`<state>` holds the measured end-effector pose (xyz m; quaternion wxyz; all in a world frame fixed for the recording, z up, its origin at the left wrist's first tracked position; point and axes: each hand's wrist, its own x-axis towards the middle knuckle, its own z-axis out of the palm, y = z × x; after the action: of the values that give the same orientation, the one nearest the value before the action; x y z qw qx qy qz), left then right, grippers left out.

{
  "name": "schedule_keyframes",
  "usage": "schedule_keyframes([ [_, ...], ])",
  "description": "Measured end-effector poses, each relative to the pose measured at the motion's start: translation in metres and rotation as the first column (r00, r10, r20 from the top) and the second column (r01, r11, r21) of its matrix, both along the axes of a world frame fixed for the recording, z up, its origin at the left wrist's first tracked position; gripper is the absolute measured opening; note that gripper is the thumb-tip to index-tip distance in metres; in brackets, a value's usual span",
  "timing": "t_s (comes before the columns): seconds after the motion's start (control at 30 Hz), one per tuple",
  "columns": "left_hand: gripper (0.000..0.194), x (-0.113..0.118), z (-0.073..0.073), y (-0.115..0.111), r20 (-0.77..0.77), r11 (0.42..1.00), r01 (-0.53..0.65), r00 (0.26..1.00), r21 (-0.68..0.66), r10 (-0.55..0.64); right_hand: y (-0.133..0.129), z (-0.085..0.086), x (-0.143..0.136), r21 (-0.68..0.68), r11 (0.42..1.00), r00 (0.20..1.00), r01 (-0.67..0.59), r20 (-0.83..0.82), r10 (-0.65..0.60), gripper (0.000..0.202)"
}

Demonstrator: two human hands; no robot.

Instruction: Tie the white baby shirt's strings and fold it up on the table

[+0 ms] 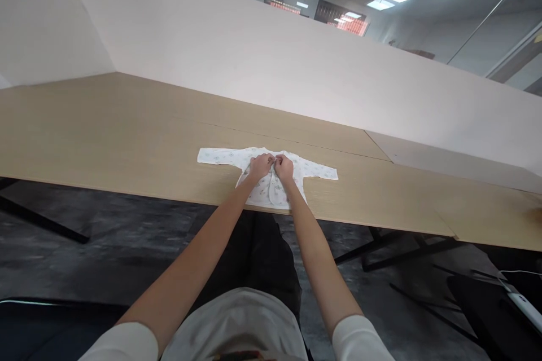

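A small white baby shirt [259, 196] with a light print lies on the wooden table, its two sleeves spread out to the sides. Its front opening runs down the middle, and the lower hem reaches close to the table's near edge. My left hand [261, 165] is closed in a pinch on the shirt's front, near the neckline. Right beside it, my right hand [284, 168] pinches the other side of the opening. The fingertips of both hands almost meet. Whatever small fastening may be between them is too small to make out.
The long wooden table [127, 130] stretches to both sides, with a seam along its back. Behind it rises a white partition [254, 56] with glass above. Black chairs [486, 310] stand at the lower right and lower left, and table legs show underneath.
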<state>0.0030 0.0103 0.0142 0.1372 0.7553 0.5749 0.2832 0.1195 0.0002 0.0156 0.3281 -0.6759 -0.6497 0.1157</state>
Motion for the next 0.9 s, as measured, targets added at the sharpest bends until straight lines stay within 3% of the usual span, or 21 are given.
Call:
schedule_keyframes([
  [0.13, 0.028, -0.005, 0.003, 0.003, 0.007, 0.998, 0.052, 0.999, -0.027, -0.052, -0.002, 0.000, 0.002, 0.019, 1.000, 0.992, 0.013, -0.128, -0.010, 0.036],
  [0.33, 0.032, -0.024, 0.007, 0.002, -0.001, 0.960, 0.272, 0.962, -0.059, -0.273, 0.002, -0.004, 0.007, 0.033, 0.993, 0.947, 0.110, -0.308, -0.094, 0.040],
  [0.5, 0.024, -0.020, 0.001, -0.016, -0.076, 0.986, 0.165, 0.984, 0.015, -0.164, 0.004, 0.001, 0.008, 0.018, 0.988, 0.913, 0.155, -0.386, -0.136, 0.038],
  [0.7, 0.022, -0.017, -0.009, -0.018, -0.024, 0.990, 0.122, 0.992, 0.069, -0.121, -0.014, -0.006, 0.011, 0.060, 0.998, 0.921, -0.011, -0.387, 0.033, 0.031],
  [0.9, 0.020, -0.020, -0.012, -0.013, 0.053, 0.990, 0.106, 0.992, 0.095, -0.112, -0.026, -0.016, 0.013, 0.157, 0.972, 0.913, -0.177, -0.342, 0.222, 0.027],
])
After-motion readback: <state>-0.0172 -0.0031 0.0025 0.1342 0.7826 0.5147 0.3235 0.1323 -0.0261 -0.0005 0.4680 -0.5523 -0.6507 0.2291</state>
